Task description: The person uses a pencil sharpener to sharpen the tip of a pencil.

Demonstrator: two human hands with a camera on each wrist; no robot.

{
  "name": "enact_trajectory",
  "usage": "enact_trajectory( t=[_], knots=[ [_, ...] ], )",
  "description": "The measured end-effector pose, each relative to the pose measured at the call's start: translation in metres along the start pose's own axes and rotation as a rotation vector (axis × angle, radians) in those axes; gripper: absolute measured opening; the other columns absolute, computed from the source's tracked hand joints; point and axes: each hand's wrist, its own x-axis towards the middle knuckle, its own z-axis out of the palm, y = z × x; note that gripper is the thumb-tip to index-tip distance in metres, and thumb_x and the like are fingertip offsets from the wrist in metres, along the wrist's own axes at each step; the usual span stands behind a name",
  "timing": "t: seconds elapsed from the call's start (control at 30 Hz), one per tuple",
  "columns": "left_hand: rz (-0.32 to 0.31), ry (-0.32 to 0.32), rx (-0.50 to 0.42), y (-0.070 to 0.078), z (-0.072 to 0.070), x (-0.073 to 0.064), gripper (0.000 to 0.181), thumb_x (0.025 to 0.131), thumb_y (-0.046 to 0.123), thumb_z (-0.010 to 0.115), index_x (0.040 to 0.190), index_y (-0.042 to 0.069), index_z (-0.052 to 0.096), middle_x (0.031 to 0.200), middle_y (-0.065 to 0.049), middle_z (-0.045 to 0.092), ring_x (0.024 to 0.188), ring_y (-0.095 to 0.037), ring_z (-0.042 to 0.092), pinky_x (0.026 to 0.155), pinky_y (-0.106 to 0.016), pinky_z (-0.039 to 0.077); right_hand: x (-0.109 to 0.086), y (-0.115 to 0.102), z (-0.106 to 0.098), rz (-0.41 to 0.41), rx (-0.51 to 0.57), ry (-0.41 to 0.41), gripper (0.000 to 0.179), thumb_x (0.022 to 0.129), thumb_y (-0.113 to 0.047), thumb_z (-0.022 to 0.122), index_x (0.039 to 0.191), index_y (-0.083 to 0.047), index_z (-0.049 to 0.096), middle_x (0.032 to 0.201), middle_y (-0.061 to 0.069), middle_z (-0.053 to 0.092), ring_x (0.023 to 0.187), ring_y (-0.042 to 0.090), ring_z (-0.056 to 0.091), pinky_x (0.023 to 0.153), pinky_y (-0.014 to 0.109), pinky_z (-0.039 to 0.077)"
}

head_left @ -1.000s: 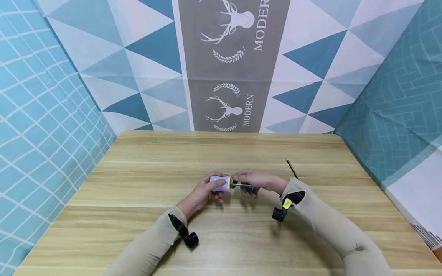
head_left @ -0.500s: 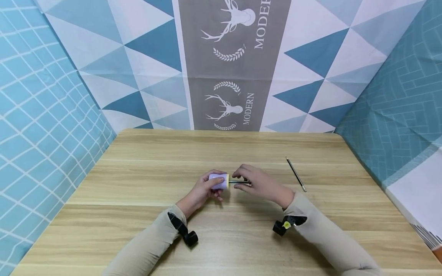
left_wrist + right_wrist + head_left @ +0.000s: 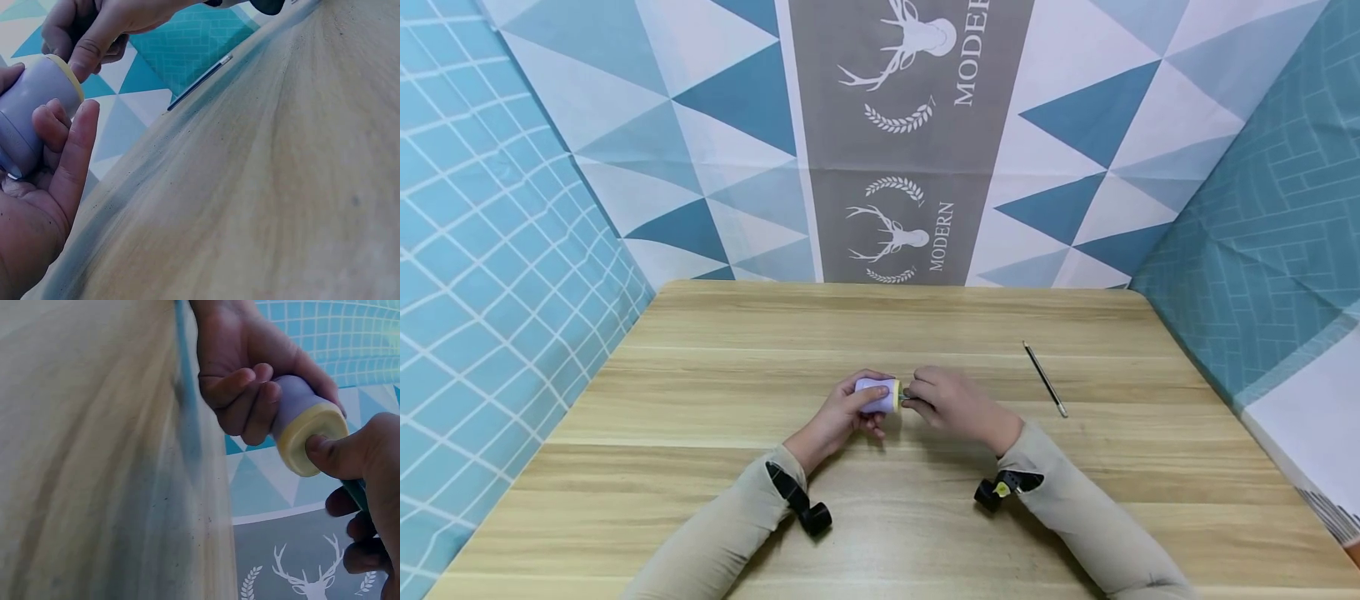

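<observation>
My left hand [image 3: 838,417] grips a lavender cylindrical pencil sharpener [image 3: 299,400] with a pale yellow end, held on its side above the table. From the right, my right hand [image 3: 958,408] pinches a dark pencil [image 3: 355,492] between thumb and fingers, close against that end. Most of the pencil is hidden by the right hand. In the right wrist view the right thumb lies over the middle of the yellow face, so the pencil's entry cannot be seen. The left thumb lies along the sharpener's side.
A second dark pencil [image 3: 1045,379] lies slantwise on the wooden table [image 3: 737,350], right of the right hand. Patterned blue, white and grey cloths [image 3: 895,150] hang behind the table and at both sides. Each wrist carries a black strapped camera.
The right hand loosened its fingers around the pencil half a second ago, then shifted left and now pinches it nearer the sharpener. Its forearm uncovered the second pencil. The left hand stays put.
</observation>
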Motion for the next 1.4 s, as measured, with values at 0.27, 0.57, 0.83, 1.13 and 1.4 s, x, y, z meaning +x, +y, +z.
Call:
enact_trajectory(
  t=[0.27,0.57,0.83,1.13,1.4],
  knots=[
    [-0.010,-0.007,0.006,0.002,0.001,0.000,0.019,0.094,0.010,0.059,0.112,0.014,0.065,0.069,-0.008,0.059,0.055,-0.013,0.058,0.053,-0.030,0.061,0.009,0.000,-0.008,0.233,0.237,-0.169,0.014,0.090,-0.005,0.070,0.079,-0.008,0.061,0.072,-0.004,0.057,0.060,0.002,0.046,0.050,0.017,0.043],
    [-0.009,-0.002,0.012,0.002,0.001,0.000,0.021,0.094,0.010,0.059,0.114,0.013,0.064,0.071,-0.007,0.059,0.055,-0.013,0.058,0.053,-0.030,0.061,0.020,0.014,-0.016,0.584,0.639,-0.471,0.025,0.102,-0.010,0.052,0.086,0.002,0.067,0.054,-0.002,0.049,0.042,0.003,0.039,0.038,0.020,0.036],
    [-0.009,0.001,0.017,0.003,0.001,0.000,0.021,0.093,0.010,0.060,0.112,0.013,0.065,0.072,-0.007,0.059,0.056,-0.013,0.058,0.053,-0.030,0.061,0.022,0.017,-0.017,0.703,0.786,-0.533,0.029,0.103,-0.012,0.049,0.089,0.006,0.066,0.053,-0.003,0.046,0.039,0.008,0.040,0.035,0.025,0.038],
    [0.001,0.009,0.012,0.005,-0.002,0.000,0.019,0.094,0.011,0.059,0.110,0.018,0.066,0.072,-0.008,0.058,0.057,-0.013,0.057,0.053,-0.031,0.061,0.023,0.016,-0.035,0.636,0.502,-0.392,0.025,0.101,-0.024,0.057,0.102,-0.003,0.071,0.078,-0.001,0.067,0.064,0.011,0.060,0.055,0.026,0.053],
    [0.003,0.013,0.013,0.003,-0.001,0.000,0.019,0.093,0.012,0.060,0.110,0.018,0.066,0.072,-0.007,0.058,0.056,-0.013,0.057,0.054,-0.031,0.061,0.006,0.017,-0.042,0.436,0.456,-0.209,0.030,0.085,-0.014,0.079,0.111,-0.004,0.068,0.094,0.008,0.069,0.081,0.015,0.065,0.061,0.028,0.058]
  ],
)
